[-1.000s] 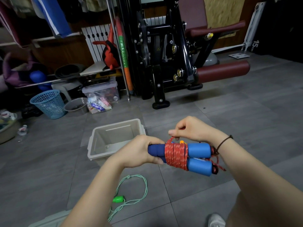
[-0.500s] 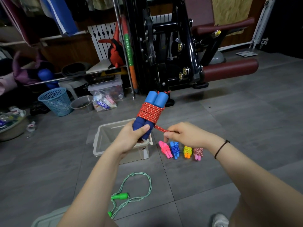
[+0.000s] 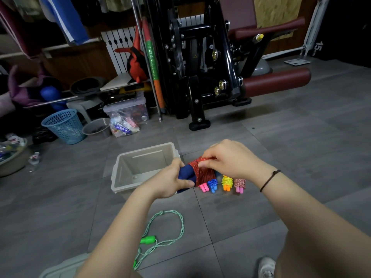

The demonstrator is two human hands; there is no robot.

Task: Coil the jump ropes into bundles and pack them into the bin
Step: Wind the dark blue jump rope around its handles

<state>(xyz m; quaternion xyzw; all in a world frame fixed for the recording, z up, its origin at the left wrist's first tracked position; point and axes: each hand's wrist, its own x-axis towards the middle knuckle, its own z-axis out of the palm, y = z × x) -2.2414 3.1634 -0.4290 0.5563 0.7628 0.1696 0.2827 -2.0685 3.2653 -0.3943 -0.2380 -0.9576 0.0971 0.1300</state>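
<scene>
2 grips: left hand (image 3: 170,180) round handles (image 3: 185,173), right hand (image 3: 227,159) pinching cord (image 3: 197,172).

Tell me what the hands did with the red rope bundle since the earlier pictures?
The left hand tipped the red rope bundle from upright onto its side and lower, still gripping its blue handles. The right hand stopped pulling the loose end sideways and now pinches the cord atop the wrap. The bin, four small bundles and green rope on the floor stayed put.
</scene>
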